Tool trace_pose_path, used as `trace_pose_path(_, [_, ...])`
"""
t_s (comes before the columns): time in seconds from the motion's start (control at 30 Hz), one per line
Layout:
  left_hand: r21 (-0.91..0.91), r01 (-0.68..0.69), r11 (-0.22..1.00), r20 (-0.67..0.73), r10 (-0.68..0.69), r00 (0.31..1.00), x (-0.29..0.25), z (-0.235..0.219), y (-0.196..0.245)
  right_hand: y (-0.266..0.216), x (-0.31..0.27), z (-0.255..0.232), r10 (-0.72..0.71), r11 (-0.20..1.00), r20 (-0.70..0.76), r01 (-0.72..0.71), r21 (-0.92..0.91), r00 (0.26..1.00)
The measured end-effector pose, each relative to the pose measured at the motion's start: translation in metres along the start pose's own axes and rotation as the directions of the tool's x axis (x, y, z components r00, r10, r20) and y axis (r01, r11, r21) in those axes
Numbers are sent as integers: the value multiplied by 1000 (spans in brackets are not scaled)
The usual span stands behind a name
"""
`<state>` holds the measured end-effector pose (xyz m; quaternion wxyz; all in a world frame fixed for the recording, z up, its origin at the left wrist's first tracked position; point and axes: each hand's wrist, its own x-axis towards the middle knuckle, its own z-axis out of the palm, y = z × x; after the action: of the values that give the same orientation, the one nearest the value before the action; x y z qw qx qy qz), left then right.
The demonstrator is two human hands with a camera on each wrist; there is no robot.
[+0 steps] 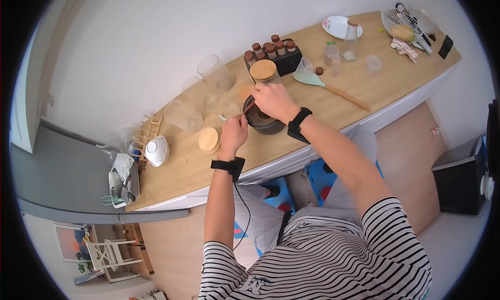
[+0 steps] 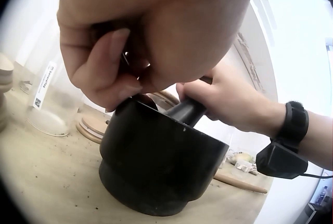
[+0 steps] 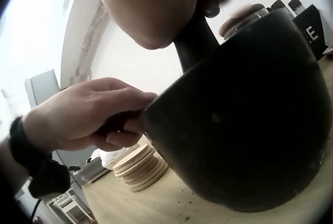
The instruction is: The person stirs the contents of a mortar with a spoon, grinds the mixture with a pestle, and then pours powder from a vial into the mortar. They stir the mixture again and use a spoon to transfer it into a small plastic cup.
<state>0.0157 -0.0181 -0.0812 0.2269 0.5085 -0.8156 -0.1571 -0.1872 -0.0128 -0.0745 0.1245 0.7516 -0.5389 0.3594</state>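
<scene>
A black mortar (image 1: 266, 126) with brownish contents stands on the wooden counter; its dark wall (image 2: 161, 156) fills the middle of the left wrist view. The left hand (image 1: 234, 136) pinches the mortar's near-left rim with thumb and curled fingers, and a small shiny spot shows between them. The right hand (image 1: 276, 101) grips the top of a black pestle (image 3: 196, 44), which leans inside the mortar. A thin reddish thing (image 1: 249, 107) shows between the hands over the rim; which hand touches it, I cannot tell. The pestle's lower end is hidden by the mortar wall.
A wooden-lidded jar (image 1: 263, 70) and a spice rack (image 1: 289, 63) stand behind the mortar. Glass jars (image 1: 216, 73) and stacked wooden lids (image 1: 209, 140) lie to the left. To the right are a pale green spatula (image 1: 308, 79), small clear cups and a white plate (image 1: 333, 26).
</scene>
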Motion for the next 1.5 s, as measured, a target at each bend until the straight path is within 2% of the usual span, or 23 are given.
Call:
trace_pose_path(0.1, [-7, -1, 1000, -9, 1, 1000, 4, -1, 1, -9, -11, -7, -68, 998, -60, 67, -24, 996])
trace_pose_path(0.13, [-13, 1, 1000, -10, -1, 1000, 3, 1, 1, -18, -14, -9, -144, 989, -95, 142, -36, 985])
trace_pose_path(0.23, [-2, -27, 1000, -9, 27, 1000, 3, 2, -1, -29, -17, -7, -245, 966, -13, 243, -89, 969])
trace_pose_path(0.37, [21, -58, 998, -44, 59, 997, -1, -10, 2, 6, 6, 3, -130, 988, -70, 135, 74, 989])
trace_pose_path(0.5, [37, -50, 998, -96, 54, 994, -7, -26, 9, 15, 16, -7, -122, 988, -116, 131, 78, 986])
trace_pose_path(0.63, [50, -27, 998, -82, 31, 996, -15, -34, 11, 17, 27, -5, -121, 992, -93, 124, 29, 988])
trace_pose_path(0.73, [35, 10, 999, -98, -7, 995, -20, -35, 17, 10, 23, 1, -56, 998, 11, 56, 3, 998])
trace_pose_path(0.87, [35, -31, 999, -103, 34, 994, -20, -32, 9, -7, 11, -9, -288, 957, 5, 288, 30, 958])
trace_pose_path(1.0, [43, -3, 999, -114, 8, 993, -21, -34, 13, 17, 18, -8, -83, 995, 54, 80, 56, 995])
trace_pose_path(1.03, [50, 3, 999, -118, 3, 993, -21, -37, 14, 14, 21, -7, -73, 995, 18, 72, 69, 997])
trace_pose_path(1.1, [61, 1, 998, -129, 7, 992, -22, -41, 15, 12, 24, -5, -59, 993, -43, 63, 96, 997])
trace_pose_path(1.2, [90, 32, 995, -138, -20, 990, -29, -41, 13, -3, 27, 2, -52, 996, -48, 56, 75, 997])
trace_pose_path(1.3, [99, 31, 995, -134, -18, 991, -31, -42, 10, -6, 17, 10, -173, 984, -40, 175, 42, 984])
trace_pose_path(1.4, [83, 27, 996, -113, -18, 993, -27, -40, 15, -5, 6, -10, -207, 977, -21, 208, 50, 978])
trace_pose_path(1.5, [68, 29, 997, -88, -23, 996, -22, -36, 20, 12, 7, -14, -169, 980, -25, 170, 107, 985])
